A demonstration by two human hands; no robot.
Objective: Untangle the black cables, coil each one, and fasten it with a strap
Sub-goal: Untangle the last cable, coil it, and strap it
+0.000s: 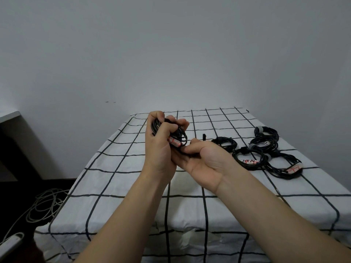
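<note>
My left hand (159, 141) grips a coiled black cable (179, 134) in the air above the table, fingers curled round the loops; a white label with red marks shows on the coil. My right hand (203, 158) is palm up just right of it, its fingers pinching a black strand at the bottom of the coil. A short black strap (204, 137) stands up just behind my right fingers. Several coiled black cables (266, 150) lie on the table at the right, some bound with grey straps.
The table is covered by a white cloth with a black grid (133, 186). A loose pale cable (43, 205) lies on the dark floor at the left, near a white object (11, 242). A grey wall stands behind.
</note>
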